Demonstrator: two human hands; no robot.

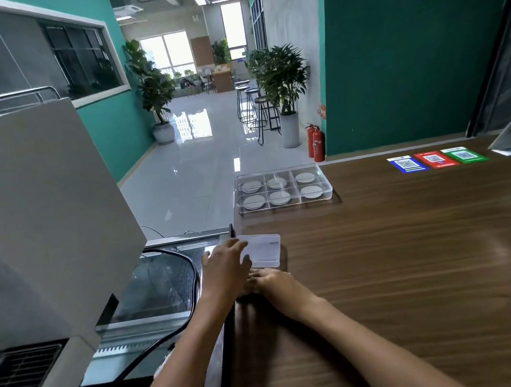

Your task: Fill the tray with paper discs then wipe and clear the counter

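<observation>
Tray (327, 192) well beyond left hand (224, 268).

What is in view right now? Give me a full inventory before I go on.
tray: 1, clear, six compartments, far counter edge
paper discs: 6, white, one per compartment
flat packet: 1, white and clear, near counter's left edge
counter: 1, brown wood
code stickers: 3, blue, red, green, far right of counter
machine: 1, white, left of counter
cable: 1, black, beside machine
fire extinguishers: 2, red, on floor
left hand: 1, fingers on packet
right hand: 1, on counter beside packet, grip unclear
</observation>
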